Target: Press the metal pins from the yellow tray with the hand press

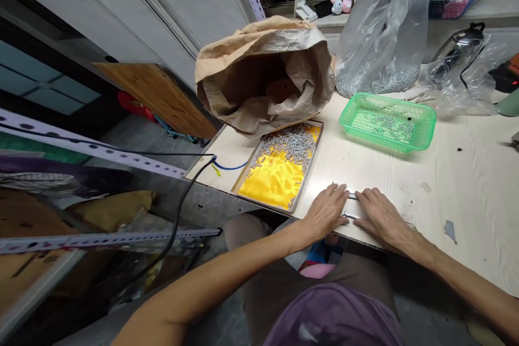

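At the table's front edge my left hand [327,207] and my right hand [380,215] face each other, palms down. Their bent fingers press on the two ends of a thin metallic piece [353,196]. A second thin shiny strip [351,216] shows nearer the edge, between the thumbs. Whether both strips belong to one object is hidden by the fingers. Left of my left hand lies a shallow tray [297,199] lined with yellow cloth [273,178]. Many small silvery metal pins [294,143] are heaped at its far end.
Behind the tray a big brown paper sack [227,75] gapes open. A green plastic basket [424,130] holds more small metal pieces. Farther back stand a clear plastic bag [385,38] and a metal kettle [458,43]. A black cable [178,216] hangs off the table's left edge.
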### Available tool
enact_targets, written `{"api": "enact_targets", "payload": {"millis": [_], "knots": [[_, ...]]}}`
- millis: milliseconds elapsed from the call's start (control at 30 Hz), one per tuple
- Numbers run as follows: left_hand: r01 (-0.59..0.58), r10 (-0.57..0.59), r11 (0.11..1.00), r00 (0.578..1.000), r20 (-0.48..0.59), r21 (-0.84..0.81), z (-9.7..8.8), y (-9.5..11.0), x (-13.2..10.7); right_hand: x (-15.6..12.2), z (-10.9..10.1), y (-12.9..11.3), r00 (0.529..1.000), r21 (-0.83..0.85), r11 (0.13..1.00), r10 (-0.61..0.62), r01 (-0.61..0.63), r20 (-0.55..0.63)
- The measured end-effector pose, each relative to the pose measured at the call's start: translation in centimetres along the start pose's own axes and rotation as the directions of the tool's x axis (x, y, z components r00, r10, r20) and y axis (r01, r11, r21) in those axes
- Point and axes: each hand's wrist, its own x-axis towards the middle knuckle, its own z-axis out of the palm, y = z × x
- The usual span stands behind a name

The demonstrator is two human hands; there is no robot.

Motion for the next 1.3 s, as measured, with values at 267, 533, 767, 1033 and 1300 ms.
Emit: {"api": "enact_targets", "payload": {"millis": [267, 533, 767, 1033, 1300], "knots": [[-0.213, 0.202, 0.974, 0.971, 0.126, 0.077, 0.4, -0.2, 3.1, -2.8, -1.5, 0.7, 0.997, 0.027, 0.997, 0.072, -0.071, -0.04], [-0.239, 0.211, 0.964, 0.955, 0.211, 0.117, 1.3, 1.1, 4.2, -2.8, -0.8, -0.3, 0.986, 0.073, 0.991, 0.119, -0.111, -0.12], [-0.176, 0.152, 0.97, 0.977, 0.152, 0.166, 1.9, 1.5, 4.1, -2.3, -0.4, 0.6, 0.988, 0.119, 0.988, 0.113, -0.101, -0.101], [-0.329, 0.365, 0.926, 0.906, -0.214, 0.185, 5.4, 3.0, -1.0, -0.8, -1.1, 4.5, 0.998, -0.034, 0.998, 0.058, -0.059, -0.003], [-0.331, 0.362, 0.926, 0.915, -0.18, 0.18, 6.6, 3.5, -0.5, 4.1, -2.4, 0.3, 0.988, -0.01, 0.989, -0.145, 0.146, 0.052]]}}
